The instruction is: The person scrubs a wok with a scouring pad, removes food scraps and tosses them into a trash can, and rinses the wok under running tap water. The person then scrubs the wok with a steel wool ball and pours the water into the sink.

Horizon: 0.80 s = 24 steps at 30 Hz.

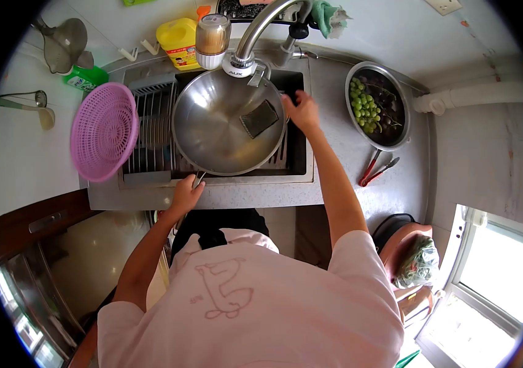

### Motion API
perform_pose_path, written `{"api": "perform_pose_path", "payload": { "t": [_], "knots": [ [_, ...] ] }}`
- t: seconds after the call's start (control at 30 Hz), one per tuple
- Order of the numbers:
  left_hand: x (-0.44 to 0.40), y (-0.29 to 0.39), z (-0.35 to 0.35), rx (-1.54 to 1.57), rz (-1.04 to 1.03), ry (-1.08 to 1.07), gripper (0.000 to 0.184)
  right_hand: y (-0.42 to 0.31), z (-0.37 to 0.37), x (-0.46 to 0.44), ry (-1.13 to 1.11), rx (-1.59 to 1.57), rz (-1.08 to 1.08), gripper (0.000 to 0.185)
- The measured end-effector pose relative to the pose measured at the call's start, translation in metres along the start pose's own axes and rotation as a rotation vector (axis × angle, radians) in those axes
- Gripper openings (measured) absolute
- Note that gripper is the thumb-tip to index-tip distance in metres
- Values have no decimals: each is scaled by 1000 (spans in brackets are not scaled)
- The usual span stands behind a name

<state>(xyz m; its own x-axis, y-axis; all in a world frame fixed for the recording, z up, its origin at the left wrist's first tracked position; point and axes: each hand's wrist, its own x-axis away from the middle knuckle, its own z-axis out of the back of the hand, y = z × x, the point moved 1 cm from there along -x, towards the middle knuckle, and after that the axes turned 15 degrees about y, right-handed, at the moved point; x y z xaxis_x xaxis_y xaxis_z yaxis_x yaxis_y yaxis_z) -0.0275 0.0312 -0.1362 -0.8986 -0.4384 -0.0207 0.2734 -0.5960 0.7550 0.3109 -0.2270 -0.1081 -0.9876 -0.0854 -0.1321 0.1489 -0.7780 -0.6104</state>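
The left hand [186, 195] is gripping the handle [198, 178] of the wok [217, 122], its fingers folding around it at the near edge of the sink [255, 180]. The wok is lying just beyond and to the right of that hand, its handle pointing back across the edge. Inside, right of the middle, a scrubbing pad [259, 119] is resting nearer the right hand [294, 108]. The right hand is hovering beside the wok's right rim, thumb and fingers parted, visibly holding nothing; whether a fingertip is touching metal, I cannot tell. On the left, the dish rack [151, 138] is crowding the wok; on the right, the surface [332, 92] is leaving room before the metal bowl [379, 148] of grapes [364, 109]. The faucet [254, 34] is overhanging the far rim.
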Motion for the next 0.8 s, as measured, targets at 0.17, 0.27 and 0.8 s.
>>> {"api": "perform_pose_path", "payload": {
  "t": [0.17, 0.27, 0.8],
  "knots": [
    [-1, 5, -4, 24, 68, 3, 41, -20, 13, -55, 351, 323, 319, 64],
    [-3, -1, -4, 9, 64, -2, 43, -15, 9, -74, 322, 540, 394, 66],
    [-3, 20, -11, -410, -14, 4, 43, -15, -3, -113, 227, 741, 372, 61]
  ]
}}
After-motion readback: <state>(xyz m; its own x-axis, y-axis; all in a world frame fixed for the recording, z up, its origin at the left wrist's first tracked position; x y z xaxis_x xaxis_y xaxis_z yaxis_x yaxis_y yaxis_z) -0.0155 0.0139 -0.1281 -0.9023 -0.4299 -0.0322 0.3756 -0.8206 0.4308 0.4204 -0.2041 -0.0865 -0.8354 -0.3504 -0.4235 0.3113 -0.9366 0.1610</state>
